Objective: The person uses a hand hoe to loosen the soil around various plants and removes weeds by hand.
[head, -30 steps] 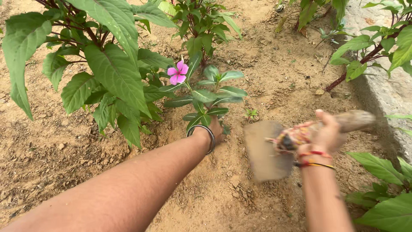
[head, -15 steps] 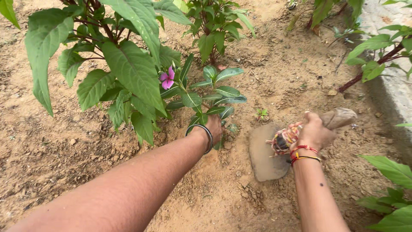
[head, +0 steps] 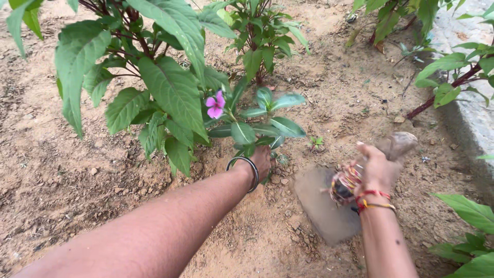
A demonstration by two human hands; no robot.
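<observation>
Sandy soil (head: 288, 226) needed gentle tamping: right hand (head: 378, 170) gripped the flat-bladed wooden-handled hoe (head: 327, 203); left hand (head: 261, 159) clasped the small pink-flowered seedling (head: 247, 128) at its base.

ground: dry sandy soil (head: 77, 170) — small clods, pebbles | edge: grey stone curb (head: 471, 116)

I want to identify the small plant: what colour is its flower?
The flower is pink with a darker centre, seen in the head view.
</observation>
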